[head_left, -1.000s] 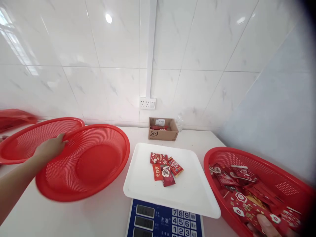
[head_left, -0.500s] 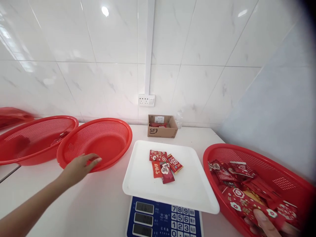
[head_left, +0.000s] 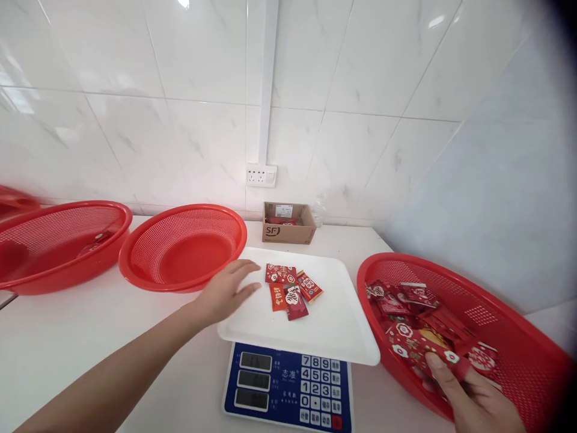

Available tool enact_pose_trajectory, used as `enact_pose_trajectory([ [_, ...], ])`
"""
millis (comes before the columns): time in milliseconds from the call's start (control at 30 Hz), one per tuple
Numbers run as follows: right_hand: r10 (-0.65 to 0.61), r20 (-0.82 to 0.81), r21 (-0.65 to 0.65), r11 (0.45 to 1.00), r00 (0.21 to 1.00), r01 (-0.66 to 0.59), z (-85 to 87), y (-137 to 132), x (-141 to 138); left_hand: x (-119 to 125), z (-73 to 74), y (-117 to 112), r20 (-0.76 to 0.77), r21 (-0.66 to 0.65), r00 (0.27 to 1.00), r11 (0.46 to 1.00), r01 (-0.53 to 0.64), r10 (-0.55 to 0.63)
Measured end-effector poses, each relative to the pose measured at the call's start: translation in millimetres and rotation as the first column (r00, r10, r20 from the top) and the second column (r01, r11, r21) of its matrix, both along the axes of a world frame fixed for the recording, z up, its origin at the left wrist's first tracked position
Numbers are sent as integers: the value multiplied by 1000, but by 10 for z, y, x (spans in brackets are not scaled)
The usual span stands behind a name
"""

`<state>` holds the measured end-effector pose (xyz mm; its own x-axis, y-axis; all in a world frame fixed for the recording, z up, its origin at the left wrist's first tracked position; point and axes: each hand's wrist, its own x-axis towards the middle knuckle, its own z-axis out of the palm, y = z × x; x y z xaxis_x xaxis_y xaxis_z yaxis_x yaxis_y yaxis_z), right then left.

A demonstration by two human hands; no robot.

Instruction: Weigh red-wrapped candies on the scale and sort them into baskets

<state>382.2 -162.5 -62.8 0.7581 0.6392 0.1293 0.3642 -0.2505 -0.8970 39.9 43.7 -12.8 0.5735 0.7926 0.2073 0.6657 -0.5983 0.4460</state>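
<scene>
Over the left edge of the white scale tray [head_left: 333, 328] reaches my left hand [head_left: 228, 291], thumb and fingers apart, with nothing in it. Just right of its fingertips lie several small red packets [head_left: 296, 302] on the tray, one of them orange-red. My right hand [head_left: 469, 385] pinches a red packet with white flowers [head_left: 419, 347] between thumb and fingers. That packet is held over the right red basket [head_left: 392, 260], where more red packets [head_left: 444, 325] lie. Below the tray shows the blue scale panel [head_left: 288, 385] with keys and displays.
Left of the tray stands a red perforated basket [head_left: 180, 210] with nothing visible inside. Farther left, another red basket [head_left: 67, 273] holds a few packets. A small cardboard box [head_left: 288, 234] with red packets sits by the tiled wall, below a socket [head_left: 261, 175].
My left hand has moved right, from the rim of the middle basket to the tray's left side. My right hand still holds the flowered packet. The view has shifted slightly.
</scene>
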Motion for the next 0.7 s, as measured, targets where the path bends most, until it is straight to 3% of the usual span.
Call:
enact_pose_trajectory([
  [133,-11,-117,-86,996,993,1,224,46,-127,405,-7,24,-126,-121,933,939,322,-336],
  [233,-1,-111,-85,996,994,-9,240,49,-134,550,-19,151,-190,-156,888,906,395,-419],
  [367,14,-68,-93,995,998,-21,228,41,-125,606,-24,275,-197,-112,891,912,395,-410],
  [500,24,-69,-73,997,997,-29,256,48,-147,610,-32,256,-198,-73,915,936,344,-352],
  [700,15,-165,-67,997,986,-26,179,27,-123,440,99,275,-135,-11,981,990,142,-142],
])
